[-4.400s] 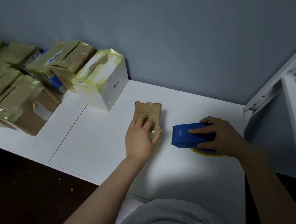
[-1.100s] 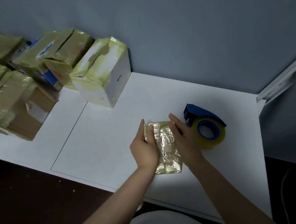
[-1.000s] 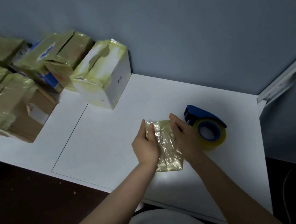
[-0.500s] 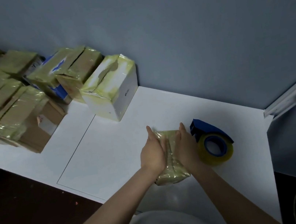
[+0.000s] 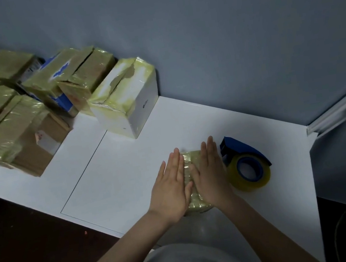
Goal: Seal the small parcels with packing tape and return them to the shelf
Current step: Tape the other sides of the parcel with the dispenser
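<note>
Head view: the left hand [image 5: 171,189] and right hand [image 5: 211,181], fingers straight, press flat on a small taped parcel [image 5: 196,197] lying on the white bench [image 5: 128,171]. A blue tape dispenser [image 5: 247,164] sits just right; taped boxes [image 5: 125,102] stand far left.

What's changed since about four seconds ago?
The right hand let go of the tape dispenser, which now lies on its side. The small parcel, bare before, is taped over; the left hand and the right press flat on it. The stacked parcels stayed.
</note>
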